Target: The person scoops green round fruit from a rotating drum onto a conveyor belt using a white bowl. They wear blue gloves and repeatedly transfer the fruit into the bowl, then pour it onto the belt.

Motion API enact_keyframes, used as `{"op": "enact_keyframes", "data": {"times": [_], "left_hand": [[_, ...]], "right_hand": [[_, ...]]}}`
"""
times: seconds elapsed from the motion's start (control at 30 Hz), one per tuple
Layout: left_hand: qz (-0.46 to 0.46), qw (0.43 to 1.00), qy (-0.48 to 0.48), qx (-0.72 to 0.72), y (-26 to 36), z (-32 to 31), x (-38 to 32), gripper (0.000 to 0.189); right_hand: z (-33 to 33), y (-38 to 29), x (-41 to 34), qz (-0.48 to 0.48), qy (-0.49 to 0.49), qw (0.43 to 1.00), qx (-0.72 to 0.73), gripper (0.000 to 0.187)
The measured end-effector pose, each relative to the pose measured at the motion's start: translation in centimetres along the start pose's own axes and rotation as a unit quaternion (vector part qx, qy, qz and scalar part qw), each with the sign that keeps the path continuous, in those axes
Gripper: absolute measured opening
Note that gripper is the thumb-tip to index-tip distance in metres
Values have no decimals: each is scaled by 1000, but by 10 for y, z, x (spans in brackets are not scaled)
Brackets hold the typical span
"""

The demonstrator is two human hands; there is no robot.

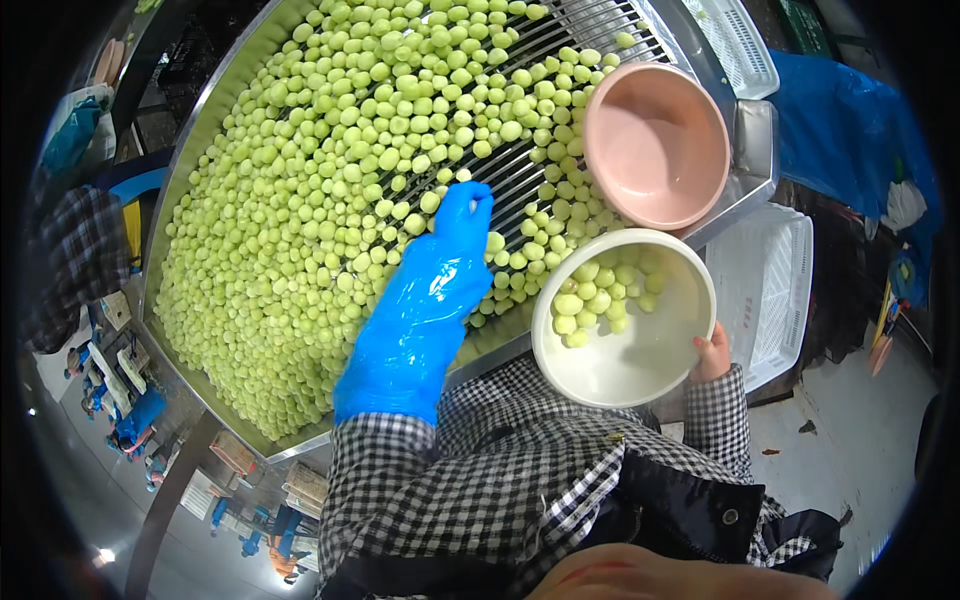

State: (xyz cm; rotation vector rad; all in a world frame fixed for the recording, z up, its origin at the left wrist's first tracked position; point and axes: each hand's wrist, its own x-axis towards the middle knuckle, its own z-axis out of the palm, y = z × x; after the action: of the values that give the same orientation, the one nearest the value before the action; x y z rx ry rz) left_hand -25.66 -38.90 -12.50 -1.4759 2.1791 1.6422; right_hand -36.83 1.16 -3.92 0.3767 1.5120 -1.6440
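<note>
Many small, round green fruits [300, 187] are spread over a metal tray with a raised steel rim and a slatted bottom [517, 176]. Over the bare slats is my left hand [450, 247], in a long blue glove, its fingers curled together; whether a fruit is between the fingertips cannot be told. My bare right hand [711, 354] grips the rim of a white bowl [622, 367], thumb on the edge. Several green fruits [592, 300] lie inside this tilted bowl. Just above it, a pink bowl [656, 150] rests at the tray's right edge and looks empty.
White plastic baskets [780, 300] stand right of the tray, one lower and one at the top [739, 45]. Blue plastic sheeting [832, 127] hangs at the upper right. At the far left is a person in a checked sleeve [82, 255]; others work farther off at the lower left.
</note>
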Motion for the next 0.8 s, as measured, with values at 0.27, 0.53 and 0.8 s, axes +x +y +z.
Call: {"op": "enact_keyframes", "data": {"times": [0.27,0.53,0.8], "left_hand": [[274,946,-169,36,5,-60,-129,72],[160,705,-205,660,-137,-175,-95,67],[-87,773,162,608,-255,-258,-162,79]], "right_hand": [[30,-4,8,26,-71,997,-26,36],[8,14,26,23,-73,997,-32,37],[-43,41,37,2,-27,998,-51,47]]}}
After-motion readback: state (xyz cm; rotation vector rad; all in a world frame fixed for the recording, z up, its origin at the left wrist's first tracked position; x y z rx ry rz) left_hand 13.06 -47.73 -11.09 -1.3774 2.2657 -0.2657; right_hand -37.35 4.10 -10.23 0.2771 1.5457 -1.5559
